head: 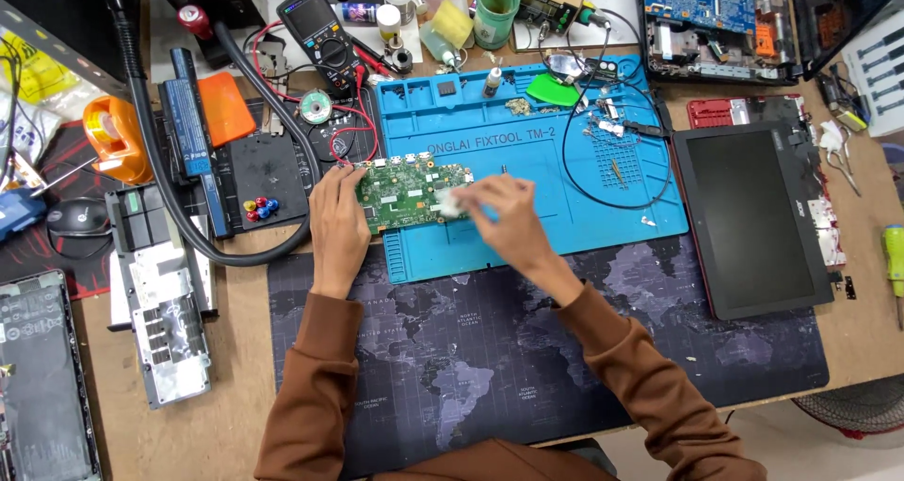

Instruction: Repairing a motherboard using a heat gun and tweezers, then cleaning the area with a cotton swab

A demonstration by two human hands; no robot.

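A blue repair mat (565,180) carries a green circuit board (405,191) at its left edge. The left hand (337,225) grips the board's left end, fingers curled; the right hand (504,219) pinches a small white wad (450,201) against the board.

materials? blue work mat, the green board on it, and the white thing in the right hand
Blue work mat: looks like silicone or soft rubber, matte, with moulded trays. Green circuit board: likely fibreglass laminate, glossy green coating, small metal parts. White piece under the right hand: soft, crumpled, maybe tissue or cloth; too small to tell. Left hand steadies the board.
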